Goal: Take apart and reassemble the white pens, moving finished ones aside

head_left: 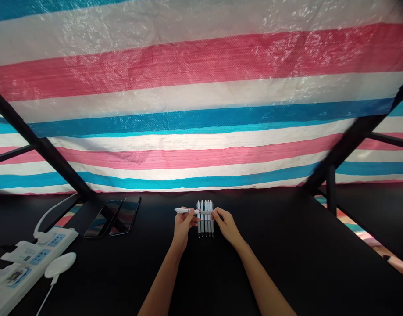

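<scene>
Several white and grey pens (206, 226) lie side by side in an upright row on the black table (208, 272). Across the upper part of the row, a white pen (184, 211) is held level between both hands. My left hand (185, 224) pinches its white clip part, and my right hand (225, 220) has fingers closed on its grey end. The fingertips of my right hand partly hide that end. Whether the held pen touches the row below is hard to tell.
Two dark phones (103, 218) (125, 216) lie left of the hands. A white power strip (40, 263) with plugs and a round white charger (61, 264) sit farther left. Black slanted bars (65, 164) (349, 136) flank a striped sheet (201, 153) behind the table.
</scene>
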{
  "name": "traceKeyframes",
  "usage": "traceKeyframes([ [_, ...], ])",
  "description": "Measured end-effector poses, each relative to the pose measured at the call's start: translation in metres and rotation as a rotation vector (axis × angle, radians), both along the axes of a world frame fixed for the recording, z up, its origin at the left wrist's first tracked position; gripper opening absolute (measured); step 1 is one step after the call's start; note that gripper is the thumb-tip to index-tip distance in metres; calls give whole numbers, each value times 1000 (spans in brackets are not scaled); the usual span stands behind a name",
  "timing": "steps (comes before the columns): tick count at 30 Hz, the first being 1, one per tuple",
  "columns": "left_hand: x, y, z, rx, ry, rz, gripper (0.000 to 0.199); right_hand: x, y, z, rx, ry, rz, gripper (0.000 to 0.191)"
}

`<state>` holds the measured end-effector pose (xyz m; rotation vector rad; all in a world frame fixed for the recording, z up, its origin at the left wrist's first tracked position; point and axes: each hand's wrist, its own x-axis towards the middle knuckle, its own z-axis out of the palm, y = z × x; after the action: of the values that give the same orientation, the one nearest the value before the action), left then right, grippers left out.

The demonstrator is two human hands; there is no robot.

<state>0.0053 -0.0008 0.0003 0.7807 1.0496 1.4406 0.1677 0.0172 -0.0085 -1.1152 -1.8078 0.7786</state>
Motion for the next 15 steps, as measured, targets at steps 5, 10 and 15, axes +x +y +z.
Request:
traceKeyframes([
  [5, 0, 0, 0, -13, -14, 22, 34, 0, 0, 0, 13, 7, 10, 35],
  [10, 0, 0, -1, 4, -1, -4, 33, 0, 1, 0, 35, 3, 28, 33],
  [15, 0, 1, -3, 8, 7, -27, 33, 0, 1, -1, 42, -35, 4, 43],
])
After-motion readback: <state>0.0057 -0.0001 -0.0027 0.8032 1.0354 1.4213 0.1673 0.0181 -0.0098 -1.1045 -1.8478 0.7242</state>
